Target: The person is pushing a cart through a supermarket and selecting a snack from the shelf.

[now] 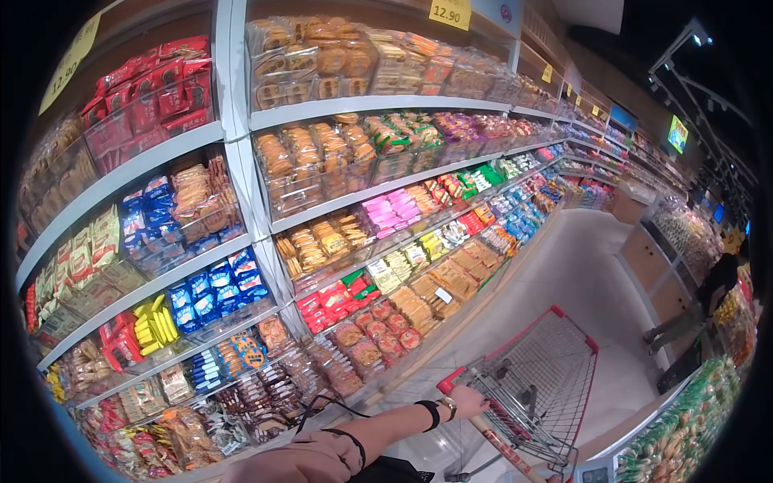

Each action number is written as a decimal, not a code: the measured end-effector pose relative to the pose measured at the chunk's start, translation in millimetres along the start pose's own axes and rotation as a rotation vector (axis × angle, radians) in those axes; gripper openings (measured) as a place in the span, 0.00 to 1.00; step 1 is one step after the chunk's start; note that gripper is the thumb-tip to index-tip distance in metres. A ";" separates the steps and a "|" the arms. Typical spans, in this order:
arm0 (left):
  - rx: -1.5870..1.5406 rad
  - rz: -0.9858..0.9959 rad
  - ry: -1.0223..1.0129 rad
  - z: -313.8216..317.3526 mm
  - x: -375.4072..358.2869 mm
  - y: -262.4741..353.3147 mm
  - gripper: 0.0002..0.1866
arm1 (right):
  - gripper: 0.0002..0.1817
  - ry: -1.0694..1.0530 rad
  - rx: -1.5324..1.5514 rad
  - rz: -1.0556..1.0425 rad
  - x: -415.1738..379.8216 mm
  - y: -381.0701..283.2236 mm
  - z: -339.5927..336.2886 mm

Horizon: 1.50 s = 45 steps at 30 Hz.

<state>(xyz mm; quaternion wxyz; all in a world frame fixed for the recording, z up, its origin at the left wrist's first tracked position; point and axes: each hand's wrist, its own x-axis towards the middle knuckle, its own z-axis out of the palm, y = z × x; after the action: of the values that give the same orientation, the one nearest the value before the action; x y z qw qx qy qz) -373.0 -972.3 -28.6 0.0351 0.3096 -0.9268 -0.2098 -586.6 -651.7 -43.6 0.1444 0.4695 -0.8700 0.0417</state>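
Observation:
One bare arm reaches in from the bottom of the head view, with a pink sleeve, a black band and a watch at the wrist. It looks like my left hand, with its fingers closed over the handle of a shopping cart. The cart has a wire basket with red corners and shows no goods inside. At the bottom edge, only a tiny bit of skin shows near the handle's far end, too little to make out my right hand.
Shelves of packaged snacks in clear bins line the left and run back along the aisle. Green-wrapped packs are heaped at the lower right. A person in dark clothes stands by the right-hand displays.

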 end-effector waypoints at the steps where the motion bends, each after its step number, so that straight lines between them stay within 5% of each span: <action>1: -0.001 -0.005 -0.001 -1.7 -0.2 0.2 0.27 | 0.05 -0.006 0.016 0.025 -0.3 2.4 4.9; 14: -0.016 -0.051 0.066 3.6 8.1 7.2 0.26 | 0.07 0.071 -0.034 -0.036 12.4 16.0 15.6; 29: 0.056 -0.104 0.126 16.3 16.4 21.4 0.24 | 0.07 -0.071 0.023 0.104 33.7 29.0 7.2; 34: 0.053 -0.097 0.271 34.8 23.3 24.0 0.23 | 0.05 0.126 0.041 -0.085 41.4 44.8 7.4; 45: 0.083 -0.124 0.345 42.1 50.0 39.1 0.21 | 0.02 0.008 0.076 -0.103 85.1 73.2 14.4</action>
<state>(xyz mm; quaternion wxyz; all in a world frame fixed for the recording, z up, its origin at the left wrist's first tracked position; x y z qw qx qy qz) -443.3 -958.1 -54.1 0.1680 0.3985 -0.8940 -0.1170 -694.3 -682.5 -28.0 0.1318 0.5186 -0.8420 0.0689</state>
